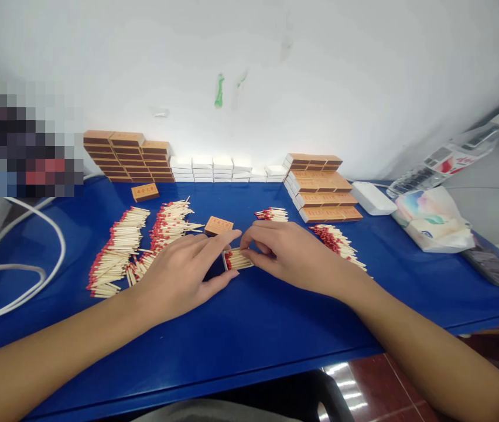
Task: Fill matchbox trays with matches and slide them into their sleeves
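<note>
A small white matchbox tray (225, 262) filled with red-tipped matches (238, 259) lies on the blue table between my hands. My left hand (183, 269) steadies its left side, index finger along the far edge and thumb along the near one. At the tray's right end, the fingers of my right hand (271, 249) are bent into a pinch over the matches; what is between the fingertips is hidden. Just beyond the tray sits an orange matchbox cover (218, 225). Loose match piles (113, 249) spread left of my left hand, and another match pile (337, 246) lies beyond my right wrist.
Brown matchboxes (129, 158) are stacked at the back left, white trays (212, 167) along the wall, and more matchboxes (324, 190) back right. A single matchbox (144, 192) lies left. Further right are a tissue pack (434, 220), a bottle (447, 158) and a phone (498, 261). White cables (58, 234) loop at left.
</note>
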`<action>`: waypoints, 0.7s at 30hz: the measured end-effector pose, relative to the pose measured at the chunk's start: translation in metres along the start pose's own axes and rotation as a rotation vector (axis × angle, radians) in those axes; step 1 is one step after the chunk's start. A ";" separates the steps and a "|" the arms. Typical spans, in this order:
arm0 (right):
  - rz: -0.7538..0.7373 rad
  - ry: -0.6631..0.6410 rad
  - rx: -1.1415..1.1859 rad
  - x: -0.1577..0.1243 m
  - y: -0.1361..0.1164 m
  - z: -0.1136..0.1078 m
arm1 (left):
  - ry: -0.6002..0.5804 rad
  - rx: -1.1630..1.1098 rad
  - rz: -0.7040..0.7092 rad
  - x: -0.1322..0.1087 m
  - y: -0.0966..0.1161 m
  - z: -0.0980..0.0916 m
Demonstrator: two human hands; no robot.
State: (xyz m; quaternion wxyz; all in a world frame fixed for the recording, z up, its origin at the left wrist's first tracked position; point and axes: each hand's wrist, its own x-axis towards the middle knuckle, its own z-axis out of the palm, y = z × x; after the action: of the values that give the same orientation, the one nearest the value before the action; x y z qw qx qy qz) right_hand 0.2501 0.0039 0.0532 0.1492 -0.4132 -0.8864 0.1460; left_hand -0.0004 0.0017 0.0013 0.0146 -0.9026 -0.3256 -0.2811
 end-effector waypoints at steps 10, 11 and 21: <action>0.142 0.209 -0.103 -0.005 0.051 -0.036 | -0.005 -0.012 -0.017 0.000 0.001 -0.001; 0.163 0.182 -0.133 -0.005 0.058 -0.038 | -0.004 -0.012 -0.016 0.000 0.001 0.000; 0.270 -0.072 -0.147 0.000 0.073 -0.035 | -0.020 -0.002 -0.010 0.000 0.003 0.000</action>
State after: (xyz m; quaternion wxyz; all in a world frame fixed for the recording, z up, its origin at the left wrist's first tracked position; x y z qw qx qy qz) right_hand 0.3135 0.0536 0.0570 0.0657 -0.5328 -0.8360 0.1140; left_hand 0.0012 -0.0005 0.0022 0.0093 -0.9037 -0.3300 -0.2725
